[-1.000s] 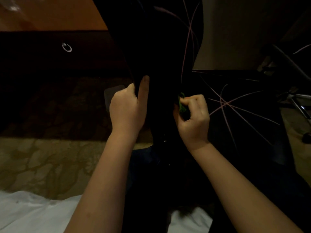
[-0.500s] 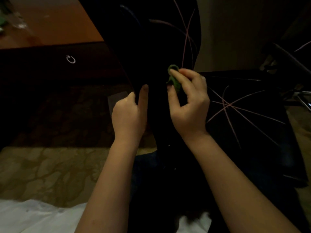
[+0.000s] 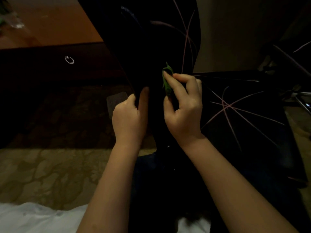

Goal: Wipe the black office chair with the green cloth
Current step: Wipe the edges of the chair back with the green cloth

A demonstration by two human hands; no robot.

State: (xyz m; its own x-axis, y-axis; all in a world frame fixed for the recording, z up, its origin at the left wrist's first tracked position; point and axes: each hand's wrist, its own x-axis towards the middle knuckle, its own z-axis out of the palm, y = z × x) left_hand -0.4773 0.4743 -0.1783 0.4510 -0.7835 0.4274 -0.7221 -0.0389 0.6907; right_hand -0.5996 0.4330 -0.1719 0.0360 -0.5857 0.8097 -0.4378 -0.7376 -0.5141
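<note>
At the centre of the view, a black office chair [image 3: 151, 47] is recorded, its backrest rising from between the two hands to the far edge of the frame. Its seat [image 3: 239, 125] is set to the right and is crossed by thin pink lines.

Item, left hand [image 3: 129, 118]: clamped on the left edge of the backrest, with the thumb laid flat on the near face and the fingers curled round the edge, out of sight.

Item, right hand [image 3: 183, 108]: closed on a green cloth [image 3: 167, 83], which is pinched between thumb and fingers. The cloth is bunched small and held against the near face of the backrest, just right of the left thumb and slightly farther up. Only a narrow strip of green is shown. How much of it is hidden by the fingers cannot be told.

Item, far left: a wooden desk top [image 3: 50, 27], orange-brown, is seen above a dark front [image 3: 33, 73] on which a metal ring pull [image 3: 69, 60] is fixed.

Item, near left: a patterned floor [image 3: 42, 174] with a stone-like design is lit below the desk's shadow.

Item, nearest edge: white fabric [image 3: 33, 219] is spread along the bottom left, beside the left forearm.
</note>
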